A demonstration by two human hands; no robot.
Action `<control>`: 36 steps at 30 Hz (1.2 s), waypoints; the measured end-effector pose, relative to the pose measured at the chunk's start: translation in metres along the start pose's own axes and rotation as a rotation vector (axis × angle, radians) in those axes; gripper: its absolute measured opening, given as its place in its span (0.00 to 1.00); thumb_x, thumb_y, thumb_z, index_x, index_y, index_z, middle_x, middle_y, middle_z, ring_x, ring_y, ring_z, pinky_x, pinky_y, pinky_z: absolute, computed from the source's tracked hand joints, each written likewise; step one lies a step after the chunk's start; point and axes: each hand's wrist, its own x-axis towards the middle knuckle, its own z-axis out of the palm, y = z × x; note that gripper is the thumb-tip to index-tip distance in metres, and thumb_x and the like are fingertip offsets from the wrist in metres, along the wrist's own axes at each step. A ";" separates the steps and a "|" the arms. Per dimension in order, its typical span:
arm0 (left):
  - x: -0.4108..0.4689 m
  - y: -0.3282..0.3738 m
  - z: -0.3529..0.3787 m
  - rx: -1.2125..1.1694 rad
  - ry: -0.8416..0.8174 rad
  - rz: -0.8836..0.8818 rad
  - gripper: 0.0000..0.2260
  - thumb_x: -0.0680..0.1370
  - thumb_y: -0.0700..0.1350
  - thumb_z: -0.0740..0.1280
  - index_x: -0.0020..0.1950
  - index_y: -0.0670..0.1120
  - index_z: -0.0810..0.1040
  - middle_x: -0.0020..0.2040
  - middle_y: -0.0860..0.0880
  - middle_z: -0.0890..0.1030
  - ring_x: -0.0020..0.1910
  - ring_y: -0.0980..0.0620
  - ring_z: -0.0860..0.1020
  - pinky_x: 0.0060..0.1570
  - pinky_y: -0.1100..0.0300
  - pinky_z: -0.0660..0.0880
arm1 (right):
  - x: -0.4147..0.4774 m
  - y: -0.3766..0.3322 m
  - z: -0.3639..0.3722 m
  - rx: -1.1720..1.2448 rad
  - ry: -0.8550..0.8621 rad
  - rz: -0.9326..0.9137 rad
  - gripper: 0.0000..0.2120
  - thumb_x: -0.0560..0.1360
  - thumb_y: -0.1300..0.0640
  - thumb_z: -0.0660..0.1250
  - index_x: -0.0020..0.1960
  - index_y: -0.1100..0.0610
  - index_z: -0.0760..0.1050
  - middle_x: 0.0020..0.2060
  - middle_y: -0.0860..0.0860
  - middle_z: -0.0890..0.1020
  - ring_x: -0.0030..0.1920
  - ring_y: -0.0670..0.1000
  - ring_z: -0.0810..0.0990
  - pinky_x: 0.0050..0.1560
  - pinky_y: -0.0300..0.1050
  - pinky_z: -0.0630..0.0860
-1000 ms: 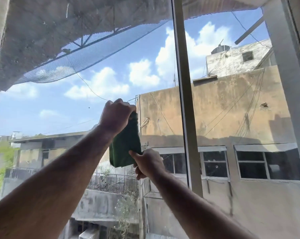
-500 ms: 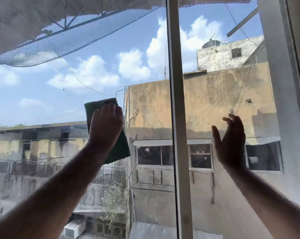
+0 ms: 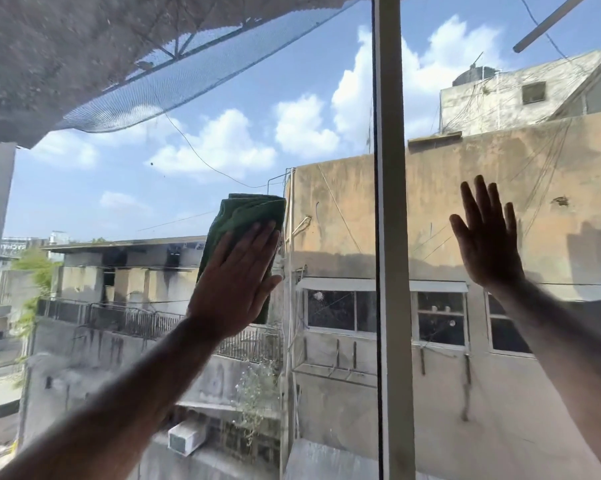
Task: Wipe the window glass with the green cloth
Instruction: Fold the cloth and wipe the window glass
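Netting (image 3: 126,109) of fine grey mesh, sagging from the upper left, well left of the window frame bar (image 3: 391,237) and seen through the glass. Left pane of window glass (image 3: 223,150), smooth and clear, with a couple of dark specks high on it. Pale flat slab at the far left edge, too cropped to tell what. Left hand (image 3: 238,282) just left of the bar, laid flat and open, fingers (image 3: 261,237) straight and pressed together, palm toward the glass, pinning the green cloth (image 3: 247,216) against the pane. Cloth dark green, soft and nubby like terry, folded into a thick upright rectangle with layered edges showing along its top; upper part sticking out above the fingertips, one lower corner showing beneath the heel of the palm, middle hidden by the hand. Bare forearm slanting down to the lower left corner. Bar itself pale, smooth, upright, running from top to bottom, with a dark seal line down its left edge. Right hand (image 3: 487,244) just right of the bar, open and empty, fingers (image 3: 479,202) spread apart and pointing up, seemingly flat against the right pane, though contact hard to confirm. Stained tan concrete building (image 3: 500,188) beyond the glass on both sides of the bar, rough and streaked, strung with thin wires.
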 end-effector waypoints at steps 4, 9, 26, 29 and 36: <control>0.079 -0.035 -0.021 -0.012 0.038 -0.212 0.35 0.86 0.61 0.43 0.83 0.36 0.54 0.85 0.38 0.55 0.85 0.41 0.55 0.85 0.43 0.52 | 0.002 0.002 0.011 0.033 0.036 -0.013 0.29 0.87 0.39 0.42 0.86 0.45 0.43 0.86 0.47 0.45 0.86 0.52 0.45 0.82 0.64 0.49; 0.090 -0.001 -0.011 0.011 0.049 -0.272 0.37 0.86 0.63 0.43 0.83 0.36 0.55 0.85 0.37 0.56 0.85 0.41 0.55 0.84 0.44 0.53 | 0.003 0.005 0.016 0.057 0.040 0.001 0.29 0.87 0.40 0.43 0.85 0.44 0.43 0.86 0.45 0.44 0.86 0.50 0.43 0.83 0.63 0.47; 0.075 0.002 -0.008 0.063 0.088 -0.439 0.35 0.87 0.62 0.43 0.83 0.36 0.56 0.84 0.38 0.59 0.84 0.41 0.58 0.83 0.43 0.55 | 0.000 -0.008 0.008 0.039 0.025 0.000 0.30 0.86 0.39 0.41 0.86 0.46 0.43 0.86 0.49 0.46 0.86 0.53 0.45 0.84 0.62 0.47; 0.109 0.008 -0.011 0.050 0.104 -0.513 0.35 0.86 0.62 0.43 0.83 0.36 0.55 0.84 0.38 0.58 0.84 0.40 0.58 0.84 0.43 0.55 | -0.001 -0.004 0.010 0.032 0.036 0.021 0.30 0.86 0.40 0.42 0.86 0.47 0.44 0.86 0.49 0.46 0.86 0.52 0.45 0.84 0.62 0.47; -0.018 0.107 0.027 -0.011 -0.015 -0.225 0.35 0.86 0.61 0.52 0.85 0.39 0.51 0.86 0.41 0.51 0.86 0.44 0.52 0.84 0.44 0.53 | 0.004 -0.001 0.009 0.038 0.038 0.019 0.30 0.86 0.39 0.42 0.86 0.47 0.45 0.86 0.50 0.47 0.86 0.53 0.46 0.84 0.63 0.48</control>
